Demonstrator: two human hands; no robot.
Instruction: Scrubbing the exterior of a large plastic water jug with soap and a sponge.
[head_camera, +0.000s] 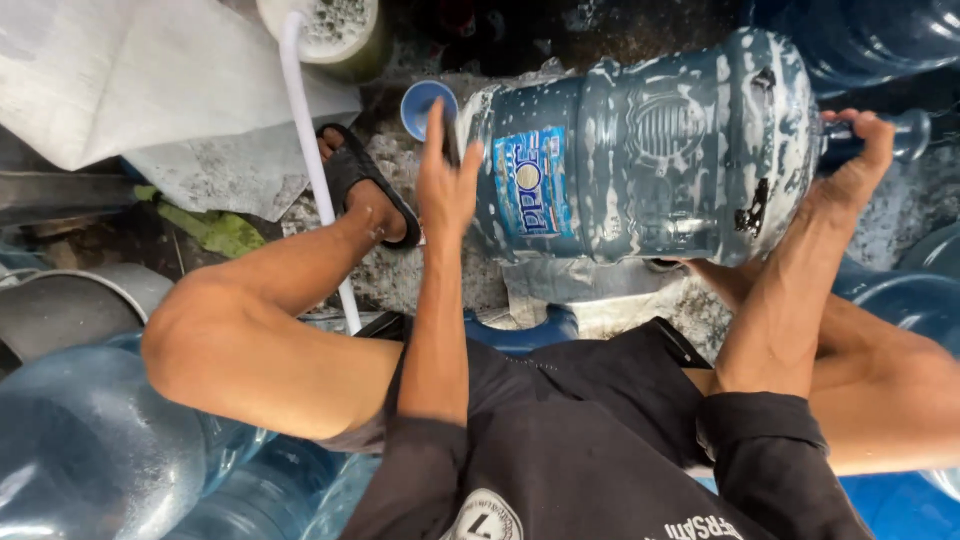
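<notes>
Wet, gritty concrete floor (400, 275), crowded with at least five other blue water jugs (80, 440). One soapy blue water jug (640, 150) lies sideways before the person; left hand (447, 175) spread flat against its neck end, right hand (850, 165) spread on its base.

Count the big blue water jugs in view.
About 7: the soapy jug between both hands, three at lower left, one top right, two at the right edge. Others may be hidden.
</notes>
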